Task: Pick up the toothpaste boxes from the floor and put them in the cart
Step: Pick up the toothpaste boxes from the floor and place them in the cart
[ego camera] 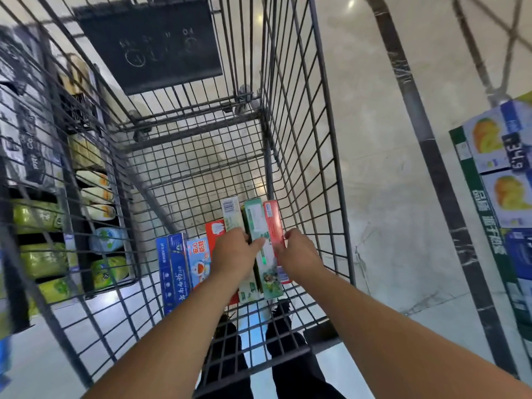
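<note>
Boxes: long green box (260, 243), red box (275, 226), white-green box (231, 214), side by side in cart (302, 139)
Left hand (233, 254): fingers curled on white-green box
Right hand (299, 251): fingers grasping red box

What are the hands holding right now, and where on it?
Left hand grips the whitish box and right hand the red box, both near mid-length; the green box sits between.

cart (299, 156) wire floor | toothpaste boxes (256, 226) lying flat, side by side
</note>
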A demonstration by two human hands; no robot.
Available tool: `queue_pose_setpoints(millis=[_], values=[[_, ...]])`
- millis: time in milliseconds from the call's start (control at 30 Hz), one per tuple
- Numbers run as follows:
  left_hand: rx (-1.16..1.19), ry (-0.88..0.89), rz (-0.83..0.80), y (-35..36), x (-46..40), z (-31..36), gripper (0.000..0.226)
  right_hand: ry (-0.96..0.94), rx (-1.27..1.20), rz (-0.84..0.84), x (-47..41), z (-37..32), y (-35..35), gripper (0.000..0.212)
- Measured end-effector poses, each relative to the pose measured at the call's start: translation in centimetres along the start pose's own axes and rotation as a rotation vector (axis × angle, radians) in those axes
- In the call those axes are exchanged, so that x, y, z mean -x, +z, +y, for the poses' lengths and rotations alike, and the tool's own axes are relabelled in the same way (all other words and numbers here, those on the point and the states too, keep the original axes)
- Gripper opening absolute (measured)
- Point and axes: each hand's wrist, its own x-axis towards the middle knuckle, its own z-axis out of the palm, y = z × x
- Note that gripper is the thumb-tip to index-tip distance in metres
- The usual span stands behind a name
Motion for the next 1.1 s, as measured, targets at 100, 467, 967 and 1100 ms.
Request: queue_pose_setpoints(millis=[100,467,967,1100], values=[[0.014,-0.004,-0.040,-1.9,1.0,-0.7,0.047,-0.068,-0.012,-0.034,2.1,-0.4,-1.3,0.025],[-0.082,0.060,-0.037,-19.2,15.2,0.2,0.077,-0.470,0.173,-0.106,14.9,-7.0,-8.9,0.066],[-0.002,0.064,0.229,-31.2,42.6,-10.3,0.082,-1.129,0.895,0.036,38.0,-15.5,-8.8,0.076],[0.066,0.018,0.354,-30.2,50.6,-18.7,0.102,-1.332,0.979,-0.014,46.5,-16.2,-1.9,0.069]])
